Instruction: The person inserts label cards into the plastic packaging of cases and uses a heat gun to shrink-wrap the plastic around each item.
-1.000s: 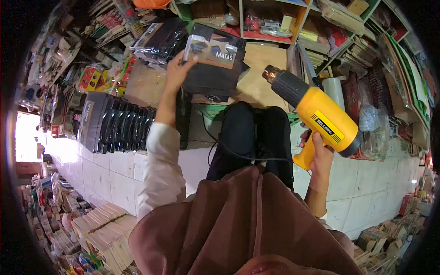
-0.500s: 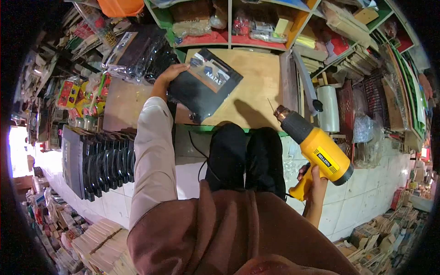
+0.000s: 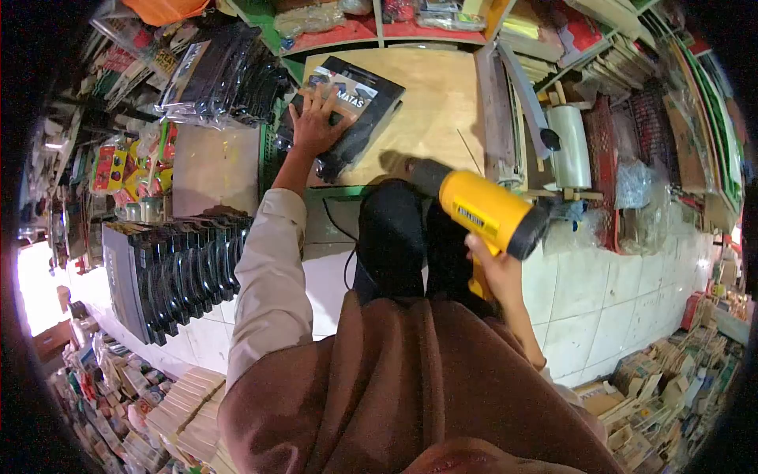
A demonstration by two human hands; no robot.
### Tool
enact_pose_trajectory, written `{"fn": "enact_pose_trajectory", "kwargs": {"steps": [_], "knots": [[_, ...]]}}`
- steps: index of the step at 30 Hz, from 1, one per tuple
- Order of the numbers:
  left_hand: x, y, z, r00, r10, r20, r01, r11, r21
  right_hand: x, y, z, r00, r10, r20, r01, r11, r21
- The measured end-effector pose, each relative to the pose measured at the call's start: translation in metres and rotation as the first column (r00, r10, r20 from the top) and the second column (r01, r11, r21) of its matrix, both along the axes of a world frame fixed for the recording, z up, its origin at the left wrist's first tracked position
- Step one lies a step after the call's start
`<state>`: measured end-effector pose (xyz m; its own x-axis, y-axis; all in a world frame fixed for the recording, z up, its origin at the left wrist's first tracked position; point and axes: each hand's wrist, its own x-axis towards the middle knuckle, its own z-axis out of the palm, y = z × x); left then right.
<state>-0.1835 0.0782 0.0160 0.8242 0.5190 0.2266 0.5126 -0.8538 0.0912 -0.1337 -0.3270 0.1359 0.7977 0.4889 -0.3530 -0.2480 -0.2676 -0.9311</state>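
Note:
A flat black package [image 3: 371,118] with a printed label reading "MATAS" lies tilted on the wooden board [image 3: 442,95]. My left hand [image 3: 317,126] rests on top of it, palm down with fingers spread over the label. In my right hand [image 3: 496,268] is a yellow and black heat gun [image 3: 483,207], gripped by its handle. Its dark nozzle points left toward the package's lower right edge, apart from it. Motion blurs the nozzle tip, and my fingers partly hide the handle.
Several plastic-wrapped black packages [image 3: 229,79] are stacked left of the board. A row of similar black packages [image 3: 174,272] stands below them on the left. Shelves [image 3: 332,35] line the back, and a roll of clear film [image 3: 568,146] stands at the right.
My left hand has moved from the package's left edge onto its top, and the package sits flatter. The heat gun has swung left and up, its nozzle now turned toward the package.

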Motion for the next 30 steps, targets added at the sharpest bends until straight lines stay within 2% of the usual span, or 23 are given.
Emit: {"fn": "enact_pose_trajectory", "kwargs": {"steps": [1, 3, 6, 10, 13, 16, 18, 20, 21, 22, 23, 24, 25, 26, 27, 28, 29, 30], "knots": [[-0.001, 0.001, 0.000, 1.000, -0.006, -0.014, 0.006, 1.000, -0.009, 0.006, 0.005, -0.001, 0.999, -0.019, -0.049, 0.017, 0.999, -0.037], [-0.001, 0.004, -0.002, 0.999, -0.038, -0.001, 0.038, 0.999, 0.017, 0.018, 0.011, -0.011, 0.999, -0.043, -0.028, 0.043, 0.999, 0.020], [-0.002, 0.005, -0.003, 0.998, -0.055, -0.016, 0.056, 0.998, 0.033, 0.025, 0.011, -0.016, 0.989, 0.002, -0.151, 0.000, 1.000, 0.016], [-0.002, 0.005, -0.005, 0.997, -0.080, -0.022, 0.081, 0.996, 0.030, 0.007, 0.011, -0.023, 0.956, 0.048, -0.289, -0.014, 0.993, 0.118], [-0.004, -0.003, -0.001, 0.995, -0.010, -0.100, 0.011, 1.000, 0.007, -0.001, 0.011, -0.030, 0.972, 0.112, -0.208, -0.088, 0.988, 0.124], [-0.025, -0.035, 0.008, 0.995, 0.035, 0.095, -0.035, 0.999, -0.004, 0.005, 0.016, -0.032, 0.979, 0.043, -0.199, -0.009, 0.986, 0.169], [-0.049, -0.054, 0.009, 0.874, -0.169, 0.456, 0.188, 0.982, 0.003, 0.014, 0.017, -0.034, 0.975, -0.016, -0.221, 0.059, 0.980, 0.188], [-0.090, -0.097, -0.002, 0.898, -0.046, 0.437, 0.117, 0.984, -0.136, 0.021, 0.015, -0.038, 0.978, -0.052, -0.201, 0.097, 0.972, 0.216], [-0.104, -0.132, 0.005, 0.903, 0.102, 0.417, 0.089, 0.906, -0.414, 0.021, 0.012, -0.039, 0.978, -0.047, -0.205, 0.094, 0.970, 0.225], [-0.117, -0.167, 0.012, 0.904, 0.239, 0.355, 0.060, 0.751, -0.658, 0.020, 0.009, -0.039, 0.977, -0.042, -0.208, 0.091, 0.968, 0.233], [-0.137, -0.185, -0.008, 0.923, 0.253, 0.290, 0.048, 0.672, -0.739, 0.018, 0.006, -0.039, 0.977, -0.037, -0.211, 0.088, 0.966, 0.242], [-0.159, -0.200, -0.033, 0.940, 0.260, 0.221, 0.029, 0.585, -0.810, 0.014, 0.000, -0.036, 0.966, 0.001, -0.257, 0.063, 0.969, 0.241], [-0.175, -0.217, -0.038, 0.959, 0.236, 0.159, -0.033, 0.647, -0.762, 0.010, -0.004, -0.034, 0.957, 0.038, -0.286, 0.030, 0.973, 0.229], [-0.195, -0.234, -0.056, 0.905, 0.410, 0.118, -0.148, 0.561, -0.815, 0.006, -0.008, -0.033, 0.946, 0.074, -0.315, -0.003, 0.976, 0.218], [-0.206, -0.251, -0.046, 0.893, 0.442, 0.078, -0.164, 0.481, -0.861, 0.002, -0.011, -0.032, 0.933, 0.110, -0.343, -0.037, 0.977, 0.211], [-0.240, -0.250, -0.099, 0.831, 0.555, -0.040, -0.230, 0.278, -0.933, -0.003, -0.011, -0.026, 0.931, 0.123, -0.343, -0.036, 0.968, 0.248], [-0.267, -0.247, -0.126, 0.972, 0.229, 0.052, -0.105, 0.622, -0.776, -0.005, -0.011, -0.027, 0.944, 0.108, -0.312, -0.032, 0.971, 0.238], [-0.266, -0.253, -0.111, 0.910, 0.411, -0.054, -0.209, 0.342, -0.916, -0.004, -0.008, -0.030, 0.956, 0.093, -0.278, -0.028, 0.973, 0.229]]}}
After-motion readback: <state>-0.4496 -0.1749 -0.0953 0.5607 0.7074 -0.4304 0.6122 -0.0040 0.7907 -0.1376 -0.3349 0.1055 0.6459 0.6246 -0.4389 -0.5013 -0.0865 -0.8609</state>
